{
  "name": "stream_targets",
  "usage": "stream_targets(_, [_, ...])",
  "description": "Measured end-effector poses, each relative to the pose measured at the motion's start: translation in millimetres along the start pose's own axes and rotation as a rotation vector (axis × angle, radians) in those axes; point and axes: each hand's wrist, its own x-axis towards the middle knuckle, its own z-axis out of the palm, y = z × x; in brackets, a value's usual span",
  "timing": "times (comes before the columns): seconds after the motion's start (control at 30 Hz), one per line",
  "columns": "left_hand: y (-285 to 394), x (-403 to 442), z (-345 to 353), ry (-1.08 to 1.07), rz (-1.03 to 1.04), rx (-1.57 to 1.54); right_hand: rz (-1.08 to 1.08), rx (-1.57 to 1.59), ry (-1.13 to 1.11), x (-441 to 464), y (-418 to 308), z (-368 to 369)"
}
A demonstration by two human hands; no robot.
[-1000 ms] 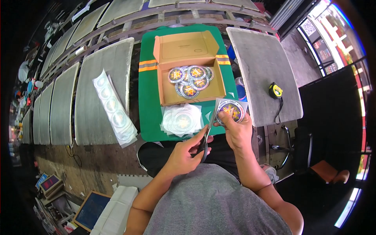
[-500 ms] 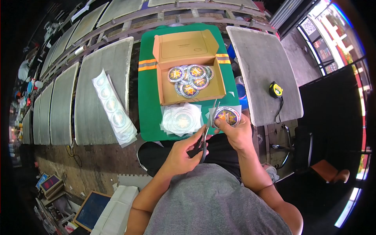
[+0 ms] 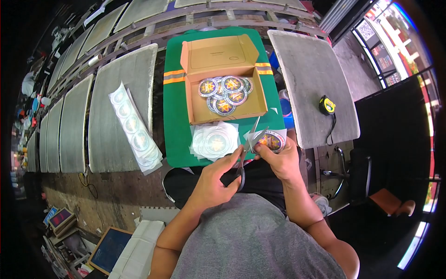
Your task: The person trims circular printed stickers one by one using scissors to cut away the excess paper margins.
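Pointing roughly at 1 o'clock, with 12 straight away from the chest, the scissors (image 3: 243, 156) sit in the left hand (image 3: 214, 183), which is curled round their handles. The blades stand parted, one toward 1 o'clock, the other between 1 and 2. The sticker (image 3: 275, 139) lies at about 2 o'clock from the pivot, close by the lower blade, and is pinched by the right hand (image 3: 282, 162), thumb on top. From that thumb, the sticker's middle lies toward 1 o'clock. Its print is round, so it has no clear long axis, though its clear sheet looks wider from 9 to 3; the scissors' long axis runs from near 6 to 1. The right hand is the nearer to the sticker, the left to the pile (image 3: 218, 141), which lies at 12 o'clock from it and at 9 from the sticker. The box (image 3: 257, 110) stands at 10 to 11 o'clock from the sticker, with overlapping discs (image 3: 233, 84) inside. Whether the lower blade touches the sheet or passes over or under it is hard to tell. The thumb covers part of the print, the right fingers are largely hidden behind, and the lettering is too small to read.
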Motion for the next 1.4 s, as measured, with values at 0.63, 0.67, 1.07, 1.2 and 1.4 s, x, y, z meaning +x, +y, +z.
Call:
stream_targets(0.63, [-19.2, -12.9, 20.4, -0.201, -0.317, -1.204, 0.01, 0.184, 0.019, 0.2, -4.5, 9.7])
stream_targets(0.67, [-20.7, -14.0, 22.8, -0.198, -0.313, -1.25, -0.006, 0.24, 0.055, 0.4, -1.6, 13.0])
stream_targets(1.07, [-13.5, -12.0, 29.9, -0.201, -0.324, -1.245, -0.036, 0.296, 0.228, 0.7, 17.9, 28.2])
stream_targets(1.2, [-19.1, -13.1, 26.1, -0.225, -0.329, -1.16, -0.041, 0.27, 0.237, 1.3, 13.3, 29.5])
stream_targets(1.4, [-16.0, -7.7, 28.1, -0.182, -0.26, -1.127, -0.034, 0.23, 0.234, 0.0, 11.4, 29.3])
